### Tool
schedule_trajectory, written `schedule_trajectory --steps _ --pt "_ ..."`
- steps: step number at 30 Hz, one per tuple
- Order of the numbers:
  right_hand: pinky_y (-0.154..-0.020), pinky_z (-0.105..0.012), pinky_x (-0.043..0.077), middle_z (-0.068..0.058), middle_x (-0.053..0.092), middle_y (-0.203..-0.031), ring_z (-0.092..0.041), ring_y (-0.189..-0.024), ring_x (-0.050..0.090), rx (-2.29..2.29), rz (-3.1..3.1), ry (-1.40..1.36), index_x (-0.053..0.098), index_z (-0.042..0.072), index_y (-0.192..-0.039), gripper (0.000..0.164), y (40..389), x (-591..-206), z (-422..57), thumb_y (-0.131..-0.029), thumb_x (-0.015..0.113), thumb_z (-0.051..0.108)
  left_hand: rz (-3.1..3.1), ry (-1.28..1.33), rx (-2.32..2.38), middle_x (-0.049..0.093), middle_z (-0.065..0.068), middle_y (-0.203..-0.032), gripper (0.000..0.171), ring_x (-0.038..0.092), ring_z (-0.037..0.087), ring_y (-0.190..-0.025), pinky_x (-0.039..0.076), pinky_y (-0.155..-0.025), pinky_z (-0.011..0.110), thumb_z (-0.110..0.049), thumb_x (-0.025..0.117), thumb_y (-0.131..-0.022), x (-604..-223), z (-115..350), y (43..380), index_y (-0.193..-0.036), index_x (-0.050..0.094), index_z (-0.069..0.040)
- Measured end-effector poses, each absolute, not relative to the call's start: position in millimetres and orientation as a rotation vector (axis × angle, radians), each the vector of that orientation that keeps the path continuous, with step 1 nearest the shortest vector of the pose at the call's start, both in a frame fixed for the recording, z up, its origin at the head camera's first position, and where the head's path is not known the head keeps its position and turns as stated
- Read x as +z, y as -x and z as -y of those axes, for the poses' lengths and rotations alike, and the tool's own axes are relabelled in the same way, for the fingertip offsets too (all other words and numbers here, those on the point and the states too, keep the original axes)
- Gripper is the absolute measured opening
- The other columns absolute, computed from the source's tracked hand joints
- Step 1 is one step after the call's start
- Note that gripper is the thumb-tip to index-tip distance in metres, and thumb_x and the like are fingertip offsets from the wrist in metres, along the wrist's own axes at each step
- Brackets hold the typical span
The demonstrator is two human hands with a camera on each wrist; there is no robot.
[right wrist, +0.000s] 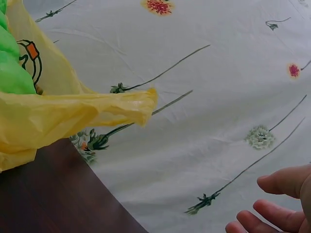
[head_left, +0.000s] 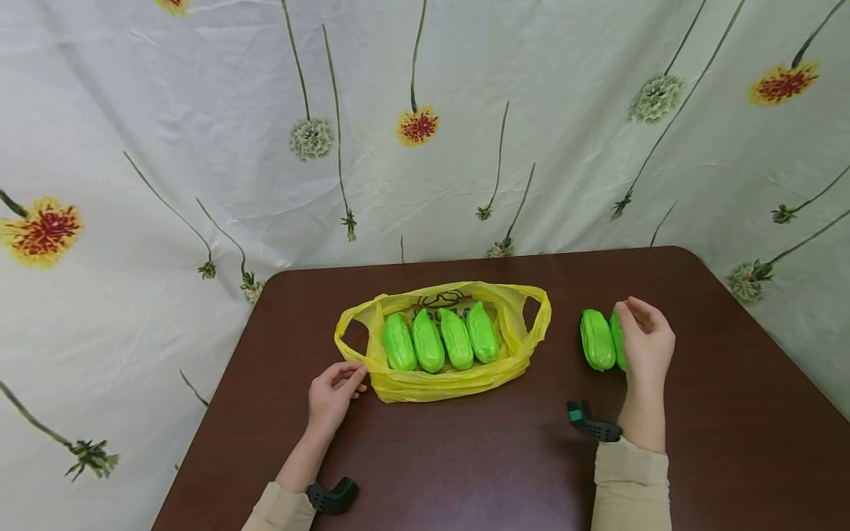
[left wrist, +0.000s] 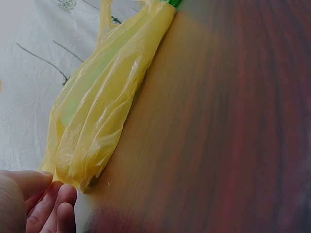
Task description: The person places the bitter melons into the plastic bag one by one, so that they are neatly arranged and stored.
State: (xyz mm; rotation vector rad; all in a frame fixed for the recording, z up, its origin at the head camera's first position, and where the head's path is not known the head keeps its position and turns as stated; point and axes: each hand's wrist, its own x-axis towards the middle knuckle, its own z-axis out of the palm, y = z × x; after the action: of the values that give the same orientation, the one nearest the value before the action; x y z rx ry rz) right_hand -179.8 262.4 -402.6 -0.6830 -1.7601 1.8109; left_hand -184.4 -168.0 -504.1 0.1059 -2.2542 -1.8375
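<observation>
A yellow plastic bag (head_left: pixel 432 387) lies on the table with its mouth spread wide. Inside it, several bright green, ridged, elongated vegetable-like pieces (head_left: pixel 428 341) stand side by side. My left hand (head_left: pixel 333 394) pinches the bag's near left edge between thumb and fingers; the left wrist view shows the thumb (left wrist: pixel 34 182) against the yellow plastic. To the right of the bag are two more green pieces (head_left: pixel 598 341). Over the rightmost one hovers my right hand (head_left: pixel 645 346), hiding part of it. In the right wrist view its thumb and fingers (right wrist: pixel 279 213) are apart, holding nothing.
The dark brown table (head_left: pixel 465 457) has a rounded far right corner. Behind it hangs a pale cloth (head_left: pixel 564 147) printed with flowers. Each wrist wears a black device (head_left: pixel 332 495). One bag handle (right wrist: pixel 141 104) sticks out toward the right.
</observation>
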Motion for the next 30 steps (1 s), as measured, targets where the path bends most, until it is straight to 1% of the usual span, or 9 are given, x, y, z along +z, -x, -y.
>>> schedule_trajectory --steps 6,10,15,20,24,30 --pt "-0.093 -0.026 0.04 0.012 0.056 -0.102 -0.012 -0.106 0.051 1.791 1.813 0.783 0.061 0.012 -0.12 0.036 180.2 -410.0 -271.7 -0.089 0.065 0.029 2.257 -0.111 -1.837 0.067 0.019 -0.088 0.018 0.063 0.013 -0.061 0.053 -0.057 0.023 -0.014 0.071 -0.085 -503.8 167.9 184.4 -0.096 0.068 0.001" --pt "-0.093 -0.026 0.039 0.013 0.055 -0.101 -0.015 -0.11 0.05 1.798 1.799 0.834 0.061 0.013 -0.119 0.034 180.1 -416.0 -277.6 -0.088 0.065 0.029 2.256 -0.11 -1.842 0.067 0.019 -0.088 0.018 0.063 0.013 -0.061 0.053 -0.057 0.023 -0.013 0.071 -0.085 -503.6 167.7 184.5 -0.095 0.069 0.001" --pt "-0.087 -0.02 0.039 0.014 0.055 -0.096 -0.011 -0.104 0.051 1.815 1.747 0.859 0.062 0.016 -0.11 0.025 179.4 -422.2 -283.5 -0.087 0.067 0.025 2.257 -0.111 -1.844 0.067 0.019 -0.088 0.018 0.063 0.013 -0.061 0.053 -0.057 0.023 -0.013 0.071 -0.085 -503.4 167.8 184.1 -0.096 0.069 0.001" --pt "-0.08 -0.017 0.04 0.013 0.055 -0.092 -0.005 -0.093 0.052 1.833 1.711 0.879 0.061 0.018 -0.103 0.019 179.4 -428.5 -287.9 -0.086 0.068 0.022 2.257 -0.116 -1.849 0.067 0.018 -0.088 0.018 0.064 0.013 -0.061 0.053 -0.057 0.024 -0.013 0.071 -0.085 -502.5 167.7 183.5 -0.096 0.068 0.001" --pt "-0.079 -0.018 0.04 0.011 0.055 -0.093 -0.001 -0.087 0.05 1.818 1.709 0.884 0.061 0.018 -0.101 0.017 180.2 -434.4 -290.9 -0.086 0.068 0.019 2.26 -0.119 -1.847 0.067 0.019 -0.089 0.02 0.064 0.013 -0.062 0.053 -0.057 0.023 -0.015 0.071 -0.085 -502.7 167.8 183.9 -0.096 0.068 0.001" --pt "-0.078 -0.016 0.042 0.008 0.058 -0.093 -0.002 -0.086 0.052 1.847 1.583 0.899 0.062 0.02 -0.097 0.019 180.4 -438.7 -293.3 -0.082 0.071 0.01 2.254 -0.115 -1.848 0.067 0.021 -0.089 0.022 0.064 0.013 -0.062 0.052 -0.057 0.022 -0.015 0.071 -0.085 -503.5 167.8 184.4 -0.097 0.068 0.003"
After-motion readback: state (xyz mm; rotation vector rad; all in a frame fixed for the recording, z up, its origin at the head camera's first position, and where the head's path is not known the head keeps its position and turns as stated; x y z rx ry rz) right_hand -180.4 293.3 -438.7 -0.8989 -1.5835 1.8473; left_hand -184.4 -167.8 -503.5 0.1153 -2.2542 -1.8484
